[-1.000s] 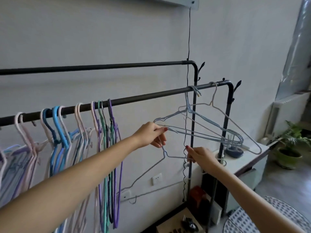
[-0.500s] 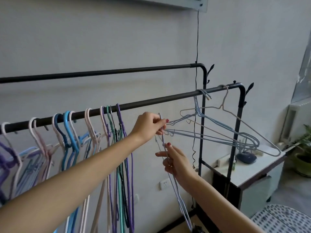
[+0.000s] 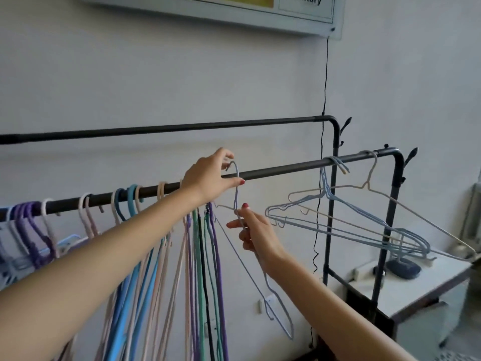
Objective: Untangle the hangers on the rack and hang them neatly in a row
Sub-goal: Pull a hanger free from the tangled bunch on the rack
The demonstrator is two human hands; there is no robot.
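A black clothes rack has a front bar (image 3: pixel 281 168) and a higher rear bar (image 3: pixel 182 129). My left hand (image 3: pixel 208 182) pinches the hook of a light blue wire hanger (image 3: pixel 278 306) at the front bar, just right of the hung row. My right hand (image 3: pixel 256 233) grips the same hanger lower down at its neck; its body hangs edge-on below. To the left hangs a row of pink, blue, purple and green hangers (image 3: pixel 200 256). A tangled bunch of pale blue and white hangers (image 3: pixel 338 225) hangs near the bar's right end.
A black cord (image 3: pixel 321 178) runs down the wall behind the rack's right post (image 3: pixel 390 230). A low white cabinet (image 3: pixel 416 287) with a dark object on it stands at the right. A framed board (image 3: pixel 299 19) is mounted on the wall above.
Both hands pulled one blue hanger out of the right-hand tangle, carried it left and raised it; its hook is now at the front bar beside the hung row. The view tilted upward.
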